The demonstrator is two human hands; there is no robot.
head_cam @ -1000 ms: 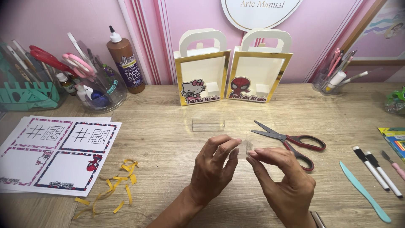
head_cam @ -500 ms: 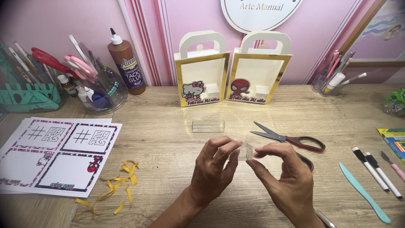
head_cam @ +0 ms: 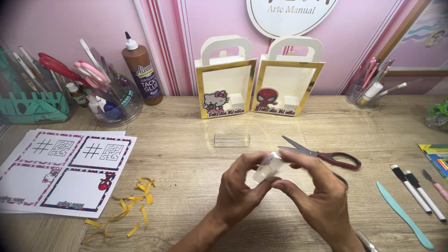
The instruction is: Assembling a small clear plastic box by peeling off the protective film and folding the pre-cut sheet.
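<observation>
Above wooden table (head_cam: 186, 154), both hands pinch small clear box (head_cam: 266, 169).

The scene is bright and evenly lit, with soft light that seems to fall from above and in front. Shadows are faint: a pale one lies under the hands (head_cam: 280, 196) on the wooden surface (head_cam: 186, 158), and short soft ones sit beneath the scissors (head_cam: 326, 156) at centre right. The gold frames of the two paper bags (head_cam: 259, 79) at upper centre catch a mild sheen, and the small clear piece (head_cam: 267, 169) between the fingers shows a whitish glare that washes out its outline. Focus is sharp across the middle. The corners darken slightly, and straight lines bow toward the left and right edges, where things look stretched.
</observation>
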